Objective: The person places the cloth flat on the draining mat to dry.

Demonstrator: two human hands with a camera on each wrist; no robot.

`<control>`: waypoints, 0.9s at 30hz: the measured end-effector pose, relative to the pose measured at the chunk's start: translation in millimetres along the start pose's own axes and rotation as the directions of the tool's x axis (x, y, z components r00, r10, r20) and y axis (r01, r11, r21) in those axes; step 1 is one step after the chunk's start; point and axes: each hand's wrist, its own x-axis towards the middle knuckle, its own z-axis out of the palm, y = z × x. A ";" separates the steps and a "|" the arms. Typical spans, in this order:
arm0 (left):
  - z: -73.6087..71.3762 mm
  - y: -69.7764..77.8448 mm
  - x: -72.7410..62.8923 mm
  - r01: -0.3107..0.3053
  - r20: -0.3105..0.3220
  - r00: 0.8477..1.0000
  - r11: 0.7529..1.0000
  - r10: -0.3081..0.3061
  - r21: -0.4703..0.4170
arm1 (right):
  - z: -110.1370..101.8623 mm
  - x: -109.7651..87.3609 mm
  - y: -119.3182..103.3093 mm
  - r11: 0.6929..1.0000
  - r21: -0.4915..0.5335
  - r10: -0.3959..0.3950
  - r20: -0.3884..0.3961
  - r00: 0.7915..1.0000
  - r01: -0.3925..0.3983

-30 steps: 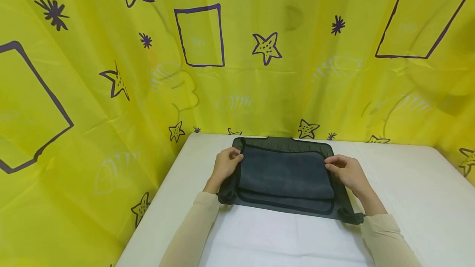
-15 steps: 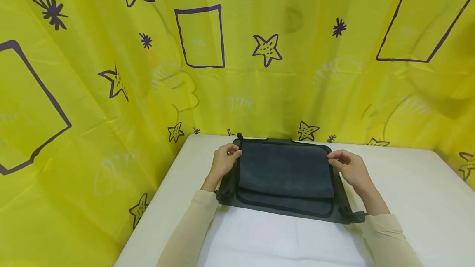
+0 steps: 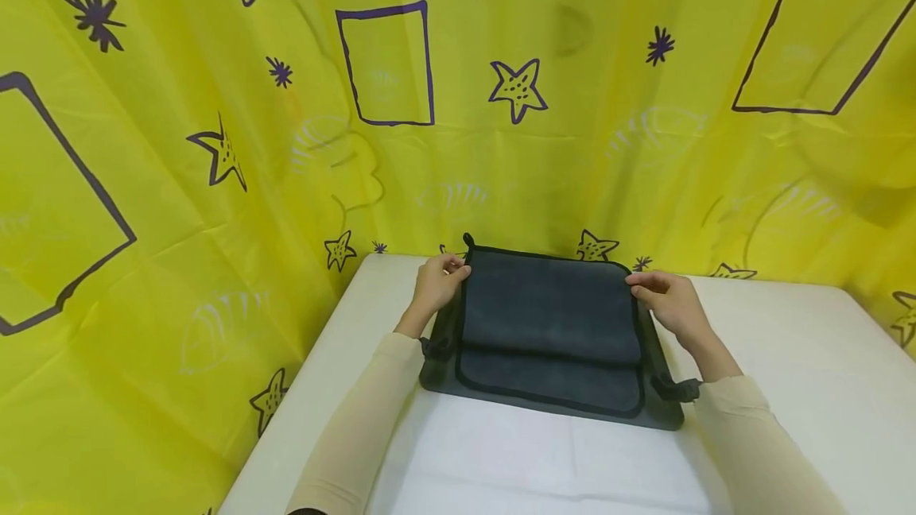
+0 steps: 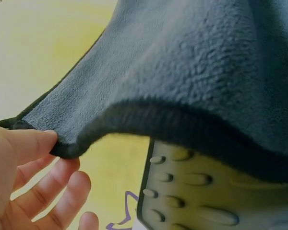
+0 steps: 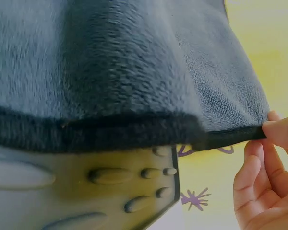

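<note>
A dark blue-grey towel with black edging spans the space between both hands, its far edge lifted and its near part lying flat. My left hand pinches the far left corner, where a small black loop sticks up. At the far right corner, my right hand pinches the edge between thumb and fingers. Beneath the towel lies a dark board. In the left wrist view, thumb and fingertips grip the black hem of the towel, and oval bumps show on the board.
The board rests on a white-covered table. A yellow curtain printed with stars and frames hangs right behind the table's far edge and along the left side. Dark bands circle both wrists.
Both hands have raised the towel's far edge and moved it away from the body, past the board's far edge. More of the towel's flat near part now shows.
</note>
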 end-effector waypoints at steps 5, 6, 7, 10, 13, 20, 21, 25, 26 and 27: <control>4.5 2.6 6.2 0.013 -0.023 1.000 1.000 -0.013 -0.007 | 0.7 7.6 3.4 1.000 0.015 0.009 0.035 0.999 -0.009; 5.6 2.2 7.7 0.017 -0.028 0.999 1.000 -0.017 -0.006 | 1.0 9.2 3.9 1.000 0.014 0.012 0.041 0.999 -0.012; 6.8 1.8 9.3 0.021 -0.033 0.999 1.000 -0.021 -0.004 | 1.4 10.4 4.2 1.000 0.018 0.014 0.047 0.999 -0.015; 10.5 0.0 13.7 0.036 -0.046 0.998 0.999 -0.036 -0.002 | 3.6 14.2 4.2 0.999 0.022 0.022 0.061 0.998 -0.023; 14.5 -1.6 17.3 0.059 -0.060 0.996 0.998 -0.059 -0.008 | 6.1 18.1 5.0 0.999 0.032 0.024 0.082 0.996 -0.026; 25.0 -6.6 22.8 0.132 -0.039 0.990 0.991 -0.133 -0.006 | 12.0 25.4 11.6 0.999 0.035 0.035 0.122 0.992 -0.040; 26.3 -7.8 23.5 0.142 -0.037 0.989 0.990 -0.142 -0.001 | 13.1 26.0 12.2 0.998 0.037 0.037 0.127 0.991 -0.043; 31.1 -12.2 25.9 0.173 -0.033 0.985 0.985 -0.172 0.020 | 16.5 27.2 13.9 0.997 0.049 0.059 0.153 0.986 -0.067; 32.4 -13.5 26.7 0.179 -0.031 0.983 0.984 -0.178 0.020 | 16.9 27.4 14.1 0.996 0.054 0.062 0.161 0.985 -0.072; 33.8 -14.8 27.3 0.185 -0.031 0.982 0.982 -0.185 0.021 | 17.4 27.7 13.9 0.995 0.060 0.066 0.170 0.983 -0.077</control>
